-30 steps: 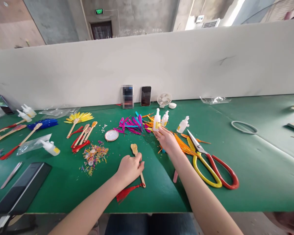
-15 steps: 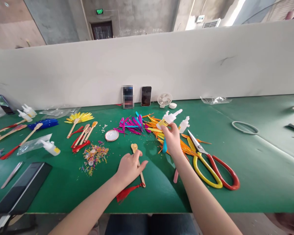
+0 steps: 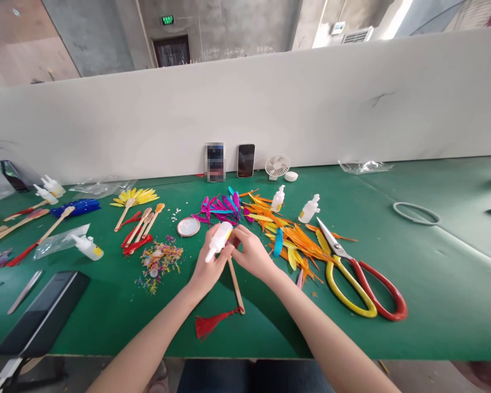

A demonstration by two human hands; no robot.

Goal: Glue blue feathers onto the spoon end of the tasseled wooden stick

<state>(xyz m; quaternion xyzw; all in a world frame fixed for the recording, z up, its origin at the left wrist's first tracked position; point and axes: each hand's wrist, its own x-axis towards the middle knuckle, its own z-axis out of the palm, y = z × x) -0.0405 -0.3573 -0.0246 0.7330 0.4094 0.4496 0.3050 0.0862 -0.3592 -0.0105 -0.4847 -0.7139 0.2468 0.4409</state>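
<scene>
A tilted white squeeze bottle (image 3: pixel 219 241) with a yellow label has its nozzle pointing down and left. My left hand (image 3: pixel 208 266) is closed round it, thumb on one side and fingers on the other. Against the bottle's right side, the fingers of my right hand (image 3: pixel 254 255) are pressed together; what they pinch is hidden. Beneath the hands lies a wooden stick (image 3: pixel 236 286), its upper end covered, with a red tassel (image 3: pixel 208 325) at its lower end. Orange and yellow feathers (image 3: pixel 303 240) lie right of my hands, and magenta feathers (image 3: pixel 216 209) beyond them.
Large scissors (image 3: pixel 339 251) lie open at the right. Two white bottles stand among and beside the feathers. Colourful flakes (image 3: pixel 159 262), a small round dish (image 3: pixel 188 227), and several tasselled sticks are at the left. Phones (image 3: pixel 246 161) and a small fan (image 3: pixel 277 165) line the partition.
My right hand has moved left from the feathers to my left hand, bringing the bottle. The bottle has tipped nozzle-down, and my left hand has left the stick's handle and closed round the bottle.
</scene>
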